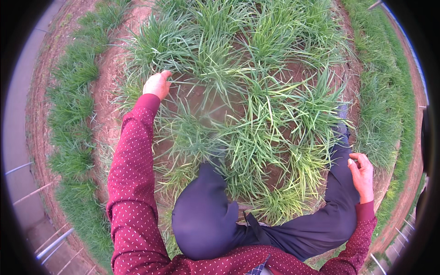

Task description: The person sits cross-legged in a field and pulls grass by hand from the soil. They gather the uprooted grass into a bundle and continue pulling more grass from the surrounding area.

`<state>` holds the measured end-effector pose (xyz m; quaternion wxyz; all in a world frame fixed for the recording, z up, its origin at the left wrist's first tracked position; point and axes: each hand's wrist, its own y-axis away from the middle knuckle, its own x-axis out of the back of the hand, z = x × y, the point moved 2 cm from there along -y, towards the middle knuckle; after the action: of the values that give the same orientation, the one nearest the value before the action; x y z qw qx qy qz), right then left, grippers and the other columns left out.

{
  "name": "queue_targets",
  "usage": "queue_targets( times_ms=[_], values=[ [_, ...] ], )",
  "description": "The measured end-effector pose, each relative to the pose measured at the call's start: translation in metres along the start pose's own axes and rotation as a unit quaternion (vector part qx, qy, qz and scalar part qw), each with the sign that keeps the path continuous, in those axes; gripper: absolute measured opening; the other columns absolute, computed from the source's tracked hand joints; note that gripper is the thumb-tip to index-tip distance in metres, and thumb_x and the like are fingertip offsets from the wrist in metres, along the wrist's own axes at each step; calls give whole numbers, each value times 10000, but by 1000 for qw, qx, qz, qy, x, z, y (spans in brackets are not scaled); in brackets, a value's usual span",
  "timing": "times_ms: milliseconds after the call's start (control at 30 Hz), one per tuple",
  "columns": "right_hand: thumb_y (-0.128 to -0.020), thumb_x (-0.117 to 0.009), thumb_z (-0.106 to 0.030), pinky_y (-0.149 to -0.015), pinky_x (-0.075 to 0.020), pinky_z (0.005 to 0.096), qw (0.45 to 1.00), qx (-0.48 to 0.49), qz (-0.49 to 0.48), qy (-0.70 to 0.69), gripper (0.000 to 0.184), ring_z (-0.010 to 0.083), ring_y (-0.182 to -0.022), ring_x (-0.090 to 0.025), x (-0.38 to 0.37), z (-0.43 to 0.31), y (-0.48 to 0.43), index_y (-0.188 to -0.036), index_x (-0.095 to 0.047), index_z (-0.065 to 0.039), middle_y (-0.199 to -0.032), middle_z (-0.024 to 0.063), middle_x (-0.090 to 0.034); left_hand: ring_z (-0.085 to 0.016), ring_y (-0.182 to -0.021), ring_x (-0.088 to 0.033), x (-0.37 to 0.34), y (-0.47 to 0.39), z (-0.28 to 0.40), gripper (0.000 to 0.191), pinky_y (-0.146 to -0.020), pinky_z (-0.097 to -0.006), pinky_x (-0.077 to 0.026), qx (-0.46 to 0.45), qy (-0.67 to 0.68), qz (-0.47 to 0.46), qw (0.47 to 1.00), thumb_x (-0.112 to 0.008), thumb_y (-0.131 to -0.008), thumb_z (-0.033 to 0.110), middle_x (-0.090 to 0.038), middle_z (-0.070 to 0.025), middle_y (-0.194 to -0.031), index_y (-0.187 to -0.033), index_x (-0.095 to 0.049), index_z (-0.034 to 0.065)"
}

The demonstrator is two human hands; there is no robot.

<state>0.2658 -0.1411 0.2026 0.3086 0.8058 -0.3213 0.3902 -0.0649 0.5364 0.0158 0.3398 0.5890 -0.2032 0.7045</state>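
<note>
My left hand [158, 84] reaches out at the upper left, over the edge of a bed of long, narrow-leaved green plants [254, 134]. Its fingers are bent beside some leaves; whether they pinch a leaf cannot be told. My right hand [362, 175] hangs at the right, just above my dark trouser leg [343, 192], thumb and fingers curled and apart, with nothing seen between them. The clumps nearest my knees have yellower leaves [306, 172]. Reddish-brown soil [220, 103] shows between the clumps.
My bent knee [202, 216] is at the lower middle, against the plants. Further rows of similar plants run along the left [74, 130] and right [381, 113], with bare soil strips between. Metal rods [55, 243] stand at the lower left, and more at the lower right.
</note>
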Motion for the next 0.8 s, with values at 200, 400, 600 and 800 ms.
queue_targets(
  times_ms=[200, 400, 600, 800],
  values=[
    [-974, -726, -19, -713, -499, 264, 1000, -4, -10, -1, 198, 87, -752, -575, 0, -3, -1, -1166, -723, 27, -1016, 34, -663, -424, -1009, -733, -22, -3, 10, 171, -919, -510, -581, -24, 4, -29, 999, -752, -952, 230, -758, -186, -1012, -1073, -749, 110],
    [-979, -726, -22, -713, -497, 262, 1000, -11, -12, -13, 200, 81, -754, -573, -2, -2, -2, -1172, -725, 28, -1011, 27, -658, -98, -815, -696, 4, 14, 11, 171, -649, -283, -541, 116, 495, -92, 857, -715, -1067, 244, -745, -10, -967, -1064, -678, 77],
    [-979, -727, -25, -716, -499, 263, 1000, -9, -14, -11, 196, 83, -754, -581, -1, -4, -3, -1167, -727, 29, -987, 31, -663, -139, -807, -708, 4, 50, 33, 104, -665, -290, -581, 140, 689, -145, 696, -662, -1078, 126, -743, -76, -1036, -1161, -623, 77],
    [-974, -732, -23, -714, -500, 267, 1000, -19, -12, -15, 192, 86, -753, -583, -2, -4, -3, -1160, -730, 25, -980, 33, -664, -98, -679, -661, -20, 60, 34, 164, -585, -263, -555, 236, 639, -137, 720, -642, -1057, 81, -734, -39, -919, -1213, -682, 51]
  ],
)
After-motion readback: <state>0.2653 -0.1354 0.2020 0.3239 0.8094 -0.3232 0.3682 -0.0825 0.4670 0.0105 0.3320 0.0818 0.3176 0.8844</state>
